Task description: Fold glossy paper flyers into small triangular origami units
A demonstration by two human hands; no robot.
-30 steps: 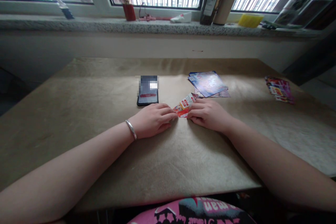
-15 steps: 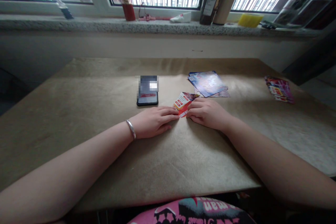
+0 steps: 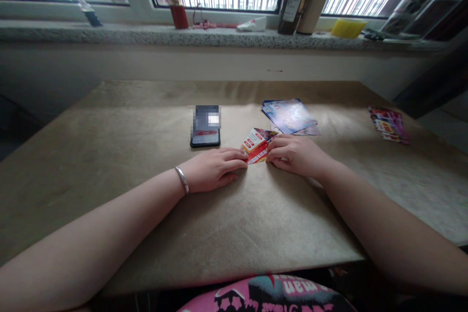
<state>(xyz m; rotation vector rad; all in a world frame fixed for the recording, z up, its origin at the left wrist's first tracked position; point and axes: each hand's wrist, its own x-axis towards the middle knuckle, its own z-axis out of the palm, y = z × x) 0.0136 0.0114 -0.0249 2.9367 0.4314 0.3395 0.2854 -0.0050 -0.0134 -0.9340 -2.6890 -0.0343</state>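
Note:
A small red and white printed paper (image 3: 255, 146) lies on the brown paper-covered table (image 3: 146, 146), folded or partly folded. My left hand (image 3: 214, 168) rests palm down with its fingertips pressing the paper's left corner; a silver bangle (image 3: 182, 180) circles that wrist. My right hand (image 3: 296, 156) has curled fingers pinching the paper's right edge. A dark phone (image 3: 205, 126) lies just beyond my left hand.
A stack of bluish printed cards (image 3: 288, 116) lies behind my right hand. More colourful leaflets (image 3: 389, 124) sit at the far right. The stone window sill (image 3: 146, 35) holds a red cup (image 3: 179, 13), a dark jar (image 3: 294, 5) and a yellow sponge (image 3: 348, 28).
The paper has flattened and shifted slightly under the fingers. My right hand has slid a little to the right and farther along the paper's edge. My left hand has barely moved.

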